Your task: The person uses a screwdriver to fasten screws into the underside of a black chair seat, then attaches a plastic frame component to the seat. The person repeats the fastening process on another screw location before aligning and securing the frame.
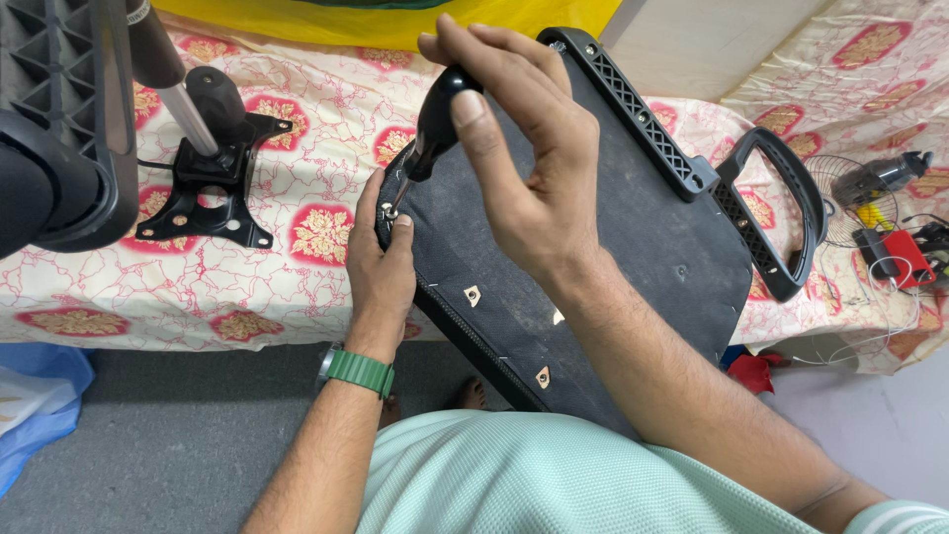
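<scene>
Right hand point(524, 148) grips black screwdriver point(435, 124); left hand point(381, 259) steadies black seat panel point(593, 247).

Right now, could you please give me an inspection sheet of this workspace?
Surface: bed covered by a cream sheet with red and gold flower patches.
Job's things: black chair seat base, underside up, leaning on the bed edge; black-handled screwdriver with its tip at a screw near the seat's corner; black armrest fitted at the far side.
Clutter: black metal mounting plate with a gas-lift cylinder; small wire-guard fan; red gadget.
Hands: right hand grips the screwdriver handle; left hand steadies the screw, green watch strap on the wrist.
Cables: white wire by the red gadget.
Surroundings: grey floor, blue plastic bag.
</scene>
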